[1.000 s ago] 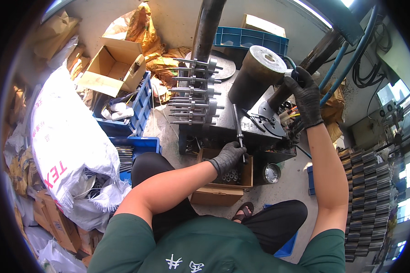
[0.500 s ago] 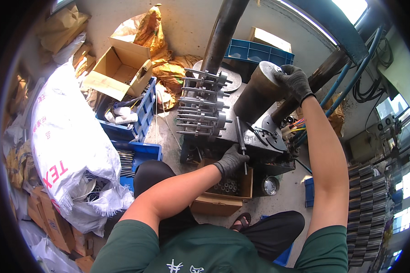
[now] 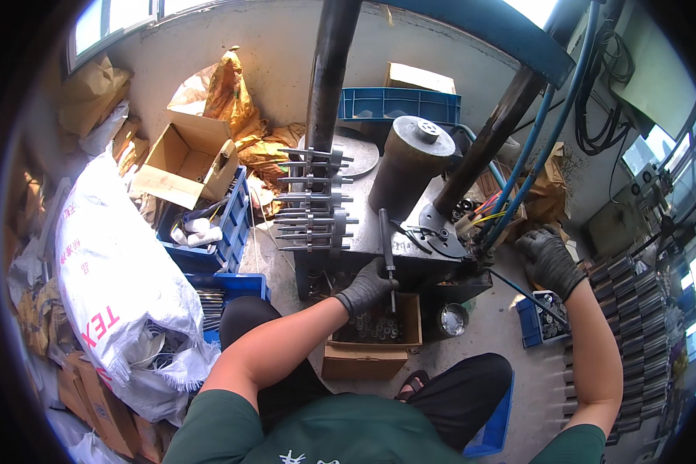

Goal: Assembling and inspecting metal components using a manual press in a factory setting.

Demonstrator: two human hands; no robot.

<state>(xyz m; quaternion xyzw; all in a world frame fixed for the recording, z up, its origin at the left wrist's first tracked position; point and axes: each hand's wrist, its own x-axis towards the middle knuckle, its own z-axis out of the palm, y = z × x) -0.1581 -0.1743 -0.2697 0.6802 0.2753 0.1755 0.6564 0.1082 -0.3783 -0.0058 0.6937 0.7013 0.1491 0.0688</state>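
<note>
My left hand [image 3: 367, 289], in a dark grey work glove, is closed around the lower part of a slim metal shaft [image 3: 387, 236]. The shaft stands nearly upright at the bench's front edge, its thin end showing below my fingers. My right hand [image 3: 551, 261], gloved alike, is out to the right, above and beside a small blue bin [image 3: 530, 321] of metal parts. Its fingers look loosely bent and apart, with nothing visible in them. A thick metal cylinder [image 3: 410, 166] rises from the bench, with a small round metal piece [image 3: 427, 131] on top.
Several shafts with collars [image 3: 314, 203] stand in a row on the bench's left. Below lies a cardboard box [image 3: 363, 363] of small rings beside a round tin [image 3: 452, 319]. A steel post [image 3: 472, 166] and blue hoses [image 3: 535, 162] rise at right. A white sack [image 3: 127, 263] fills the left.
My right hand has left the top of the thick cylinder and moved right and down toward the small blue bin. My left hand still grips the shaft. The whole view has shifted slightly.
</note>
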